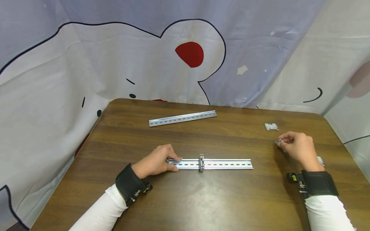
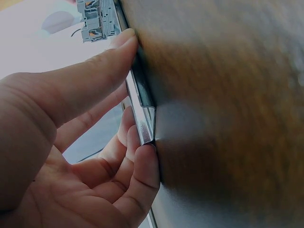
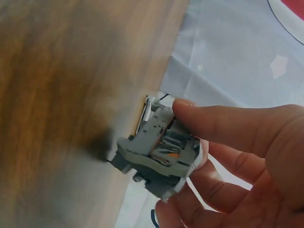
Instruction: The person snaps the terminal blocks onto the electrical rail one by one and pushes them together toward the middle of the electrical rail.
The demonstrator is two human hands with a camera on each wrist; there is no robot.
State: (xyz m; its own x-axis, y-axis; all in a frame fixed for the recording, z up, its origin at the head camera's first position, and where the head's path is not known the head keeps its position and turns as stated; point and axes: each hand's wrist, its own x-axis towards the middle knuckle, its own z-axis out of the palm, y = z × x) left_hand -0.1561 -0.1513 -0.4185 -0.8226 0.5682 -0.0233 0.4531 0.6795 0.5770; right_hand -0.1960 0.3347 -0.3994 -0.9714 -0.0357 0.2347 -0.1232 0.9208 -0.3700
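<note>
A silver slotted DIN rail [image 1: 228, 164] lies crosswise on the table, with a grey terminal block [image 1: 201, 162] standing upright across it near the middle. My left hand [image 1: 157, 160] grips the rail's left end, thumb on the near edge and fingers along the far one. In the left wrist view the rail's end [image 2: 145, 121] shows between thumb and fingers. Over at the right, my right hand [image 1: 302, 150] pinches another grey terminal block [image 3: 156, 149] between thumb and fingers, just above the table; the right wrist view shows its open side with metal and an orange part.
A second slotted rail [image 1: 182, 118] lies at a slant farther back. One light terminal block [image 1: 271, 127] rests beyond my right hand, and a pale piece [image 1: 320, 160], partly hidden, sits beside that wrist. A printed cloth [image 1: 115, 64] hangs behind the wooden table [image 1: 185, 199].
</note>
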